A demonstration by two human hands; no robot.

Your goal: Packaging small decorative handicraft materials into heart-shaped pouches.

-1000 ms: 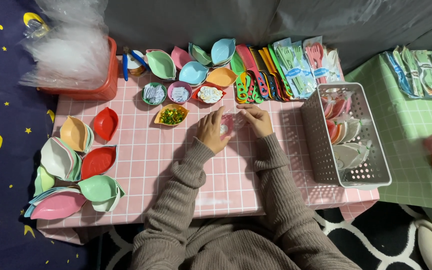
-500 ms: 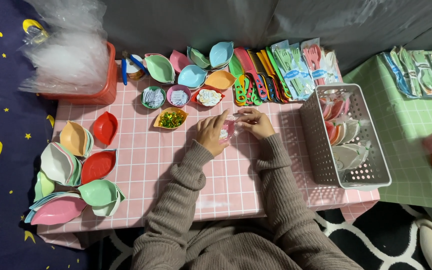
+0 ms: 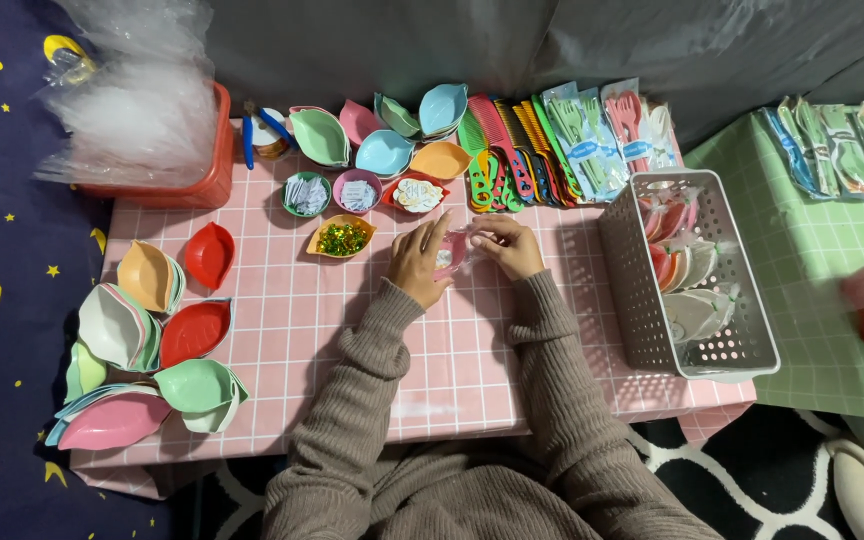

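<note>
Hands barely shifted since the earlier frame. Left hand (image 3: 420,262) and right hand (image 3: 505,246) both pinched a small pink leaf-shaped dish in clear wrap (image 3: 452,250) mid-counter (image 3: 282,310), nearer the back edge. Best handled low, fingertips on the wrap's edges, clear of the yellow bead dish (image 3: 341,238).

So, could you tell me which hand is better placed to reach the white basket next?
Probably the right hand: it sits on the side of the white basket, with bare pink table between them. The left hand would have to cross over it.
</note>
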